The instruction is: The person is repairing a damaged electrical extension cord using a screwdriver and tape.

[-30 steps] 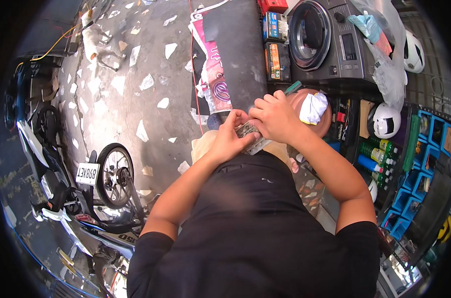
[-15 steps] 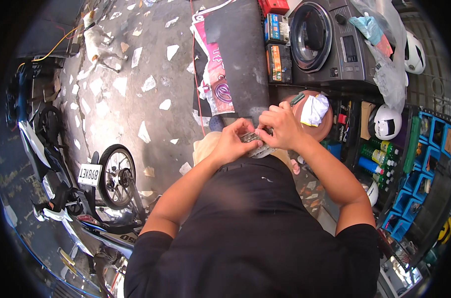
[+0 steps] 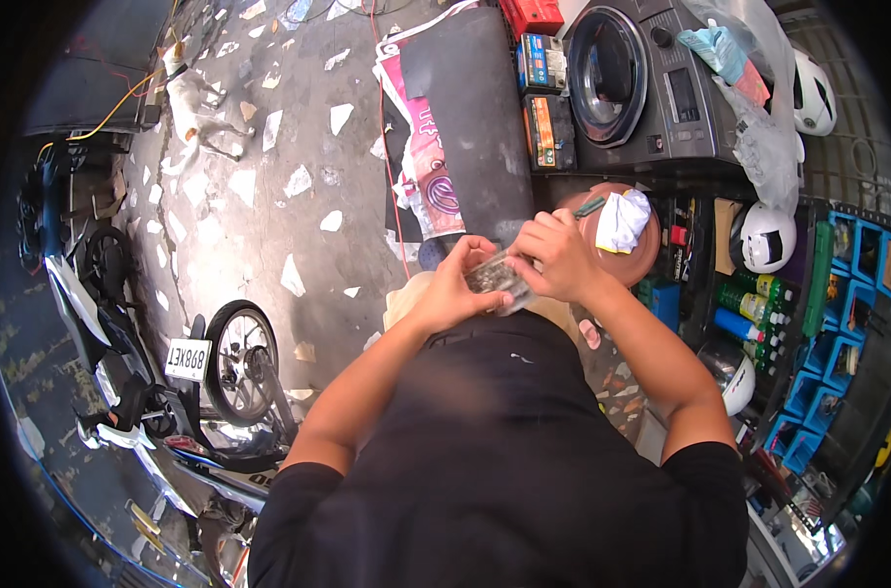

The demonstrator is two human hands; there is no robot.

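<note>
A small clear, flat packet or case (image 3: 487,277) with greyish contents is between my hands, above my lap. My left hand (image 3: 452,289) grips its left side, with the thumb along the near edge. The fingers of my right hand (image 3: 553,257) are bent and closed at its right end. A dark green, handle-like piece (image 3: 590,206) shows just beyond my right knuckles; whether my hand holds it or it lies on the round brown stool (image 3: 642,257) cannot be told. What exactly the packet contains is too blurred to name.
A dark padded bench (image 3: 480,127) extends ahead, with a pink printed sheet along its left side. Boxed batteries (image 3: 550,132) and a front-loading washer (image 3: 661,88) stand right of it. A motorcycle (image 3: 240,363) is at left, a dog (image 3: 196,113) farther off. Blue bins (image 3: 818,363) line the right.
The packet has tilted and more of its face shows between my hands. My right hand has shifted slightly toward me, and the green piece has moved the same way. The head view has shifted a little.
</note>
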